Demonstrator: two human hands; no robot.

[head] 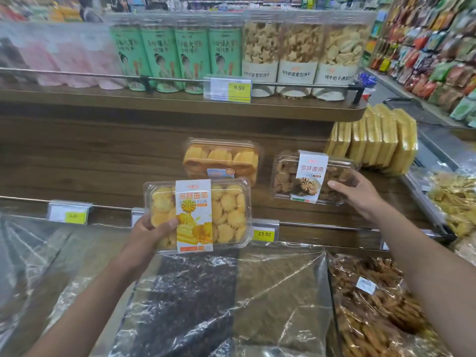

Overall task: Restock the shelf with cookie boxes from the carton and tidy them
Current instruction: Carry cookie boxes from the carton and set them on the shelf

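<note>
Placing step: left hand [152,229] gripped yellow cookie box [198,215]; right hand [358,194] gripped brown cookie box [309,176] at 2 o'clock. Next likely: set both on shelf [103,161].

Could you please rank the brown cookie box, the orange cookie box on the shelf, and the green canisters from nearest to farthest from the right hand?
1. Brown cookie box, in the right hand.
2. Orange cookie box, to its left.
3. Green canisters, upper shelf.

head view, close, facing shelf [180,150]
</note>
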